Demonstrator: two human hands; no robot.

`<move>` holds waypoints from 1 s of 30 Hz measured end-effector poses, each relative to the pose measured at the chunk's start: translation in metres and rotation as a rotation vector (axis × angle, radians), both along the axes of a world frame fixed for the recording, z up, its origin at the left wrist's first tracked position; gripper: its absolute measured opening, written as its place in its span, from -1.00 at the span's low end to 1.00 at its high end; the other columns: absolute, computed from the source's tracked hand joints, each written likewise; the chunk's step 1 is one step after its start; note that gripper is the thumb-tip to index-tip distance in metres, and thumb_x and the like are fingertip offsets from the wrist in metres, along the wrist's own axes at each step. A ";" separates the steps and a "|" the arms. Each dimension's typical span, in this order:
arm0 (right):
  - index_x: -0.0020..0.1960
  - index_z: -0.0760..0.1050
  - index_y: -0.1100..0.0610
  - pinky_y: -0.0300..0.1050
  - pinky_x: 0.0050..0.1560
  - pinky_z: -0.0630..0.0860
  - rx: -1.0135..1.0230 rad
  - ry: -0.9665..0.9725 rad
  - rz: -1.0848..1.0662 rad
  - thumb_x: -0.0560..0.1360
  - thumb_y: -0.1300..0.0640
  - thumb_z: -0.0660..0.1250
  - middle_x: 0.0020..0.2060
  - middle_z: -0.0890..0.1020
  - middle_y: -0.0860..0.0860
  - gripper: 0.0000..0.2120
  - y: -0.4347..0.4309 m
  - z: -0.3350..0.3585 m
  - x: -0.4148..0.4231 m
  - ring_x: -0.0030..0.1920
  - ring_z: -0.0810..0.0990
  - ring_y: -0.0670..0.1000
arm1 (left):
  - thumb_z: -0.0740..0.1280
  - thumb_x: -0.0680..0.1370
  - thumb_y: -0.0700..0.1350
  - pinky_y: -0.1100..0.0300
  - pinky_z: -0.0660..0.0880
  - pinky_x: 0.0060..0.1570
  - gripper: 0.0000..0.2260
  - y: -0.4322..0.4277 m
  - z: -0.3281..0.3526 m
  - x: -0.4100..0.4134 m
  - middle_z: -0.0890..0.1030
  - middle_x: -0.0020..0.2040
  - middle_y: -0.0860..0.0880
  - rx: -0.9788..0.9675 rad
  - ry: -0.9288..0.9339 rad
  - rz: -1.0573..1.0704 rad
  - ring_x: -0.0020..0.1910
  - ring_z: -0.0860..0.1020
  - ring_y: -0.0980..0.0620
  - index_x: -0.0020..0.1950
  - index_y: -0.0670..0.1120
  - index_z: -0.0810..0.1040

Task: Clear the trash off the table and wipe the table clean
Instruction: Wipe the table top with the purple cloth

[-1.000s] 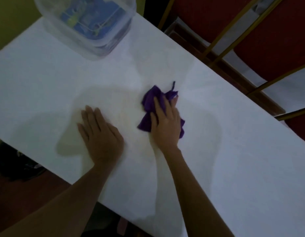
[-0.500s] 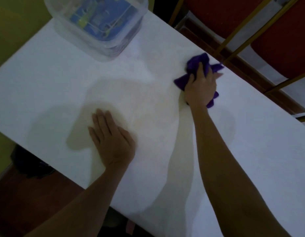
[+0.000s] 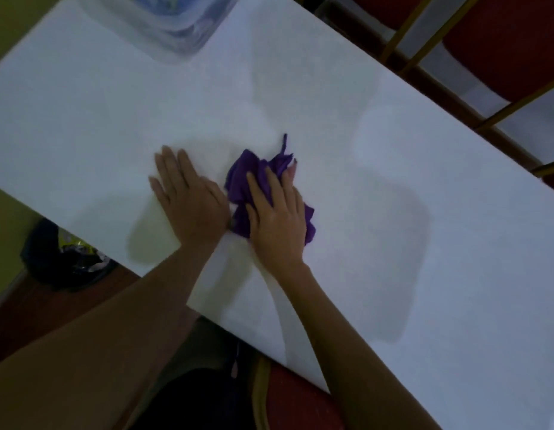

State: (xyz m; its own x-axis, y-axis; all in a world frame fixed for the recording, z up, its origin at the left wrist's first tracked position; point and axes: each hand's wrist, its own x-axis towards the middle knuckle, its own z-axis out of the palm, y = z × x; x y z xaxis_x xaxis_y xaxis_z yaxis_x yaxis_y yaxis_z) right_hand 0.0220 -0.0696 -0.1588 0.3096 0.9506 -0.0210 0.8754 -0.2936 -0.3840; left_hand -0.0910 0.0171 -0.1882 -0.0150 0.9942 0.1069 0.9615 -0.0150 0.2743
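Observation:
A crumpled purple cloth (image 3: 243, 178) lies on the white table (image 3: 393, 212) near its middle. My right hand (image 3: 277, 218) presses flat on top of the cloth, fingers spread over it, and covers most of it. Just to its left, my left hand (image 3: 188, 200) rests palm down on the bare table surface with fingers together, its edge close to the cloth. No trash shows on the tabletop.
A clear plastic container (image 3: 176, 23) with blue items inside stands at the table's far edge. A dark trash bin (image 3: 67, 259) with wrappers sits on the floor at the left. Red chairs with gold frames (image 3: 502, 48) line the far side, and a red seat (image 3: 294, 405) is below me.
My right hand has pulled the cloth back from the table's far edge to the middle, beside my left hand. The left hand has stayed flat on the table.

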 end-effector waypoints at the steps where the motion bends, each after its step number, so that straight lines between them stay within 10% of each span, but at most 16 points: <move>1: 0.56 0.27 -0.01 0.14 0.57 0.11 -0.018 0.001 0.039 0.63 0.04 0.26 0.56 0.28 0.07 -0.49 -0.023 0.002 -0.007 0.60 0.11 0.16 | 0.04 0.63 -0.14 -0.19 0.07 0.55 -0.52 0.000 -0.001 0.000 0.23 0.58 -0.22 0.021 -0.007 0.005 0.59 0.15 -0.17 0.55 -0.22 0.25; 10: 0.54 0.27 -0.16 0.22 0.58 0.05 -0.143 0.077 0.364 0.64 0.01 0.19 0.59 0.19 -0.05 -0.53 -0.186 0.017 -0.022 0.62 -0.02 0.11 | 0.09 0.63 -0.22 -0.12 -0.09 0.58 -0.51 -0.034 0.038 -0.022 0.05 0.63 -0.22 -0.334 -0.157 -0.233 0.63 -0.03 -0.15 0.59 -0.20 0.18; 15: 0.25 0.58 -0.12 0.28 0.50 0.18 -0.102 0.078 0.289 0.56 -0.03 0.20 0.45 0.46 -0.05 -0.68 -0.227 0.047 -0.002 0.55 0.24 0.15 | 0.17 0.63 -0.29 0.31 0.24 0.42 -0.67 -0.165 0.096 -0.018 0.58 0.35 -0.07 -0.382 -0.518 -0.396 0.41 0.46 0.00 0.30 -0.09 0.61; 19: 0.24 0.57 -0.02 -0.02 0.13 0.47 -0.130 0.128 0.168 0.54 0.04 0.28 0.19 0.63 -0.04 -0.71 -0.250 0.071 0.018 0.16 0.55 0.07 | 0.25 0.61 -0.27 0.64 0.23 0.22 -0.69 -0.236 0.106 -0.021 0.61 0.30 -0.01 -0.517 -0.509 -0.588 0.33 0.51 0.11 0.28 -0.04 0.63; 30: 0.36 0.48 0.07 -0.08 0.13 0.45 -0.226 0.115 0.122 0.54 0.10 0.29 0.24 0.55 0.04 -0.61 -0.273 0.074 0.009 0.17 0.46 0.09 | 0.21 0.63 -0.18 0.14 0.38 0.40 -0.61 -0.225 0.117 -0.019 0.47 0.45 -0.03 -0.738 -0.239 -0.618 0.38 0.46 -0.03 0.47 -0.02 0.45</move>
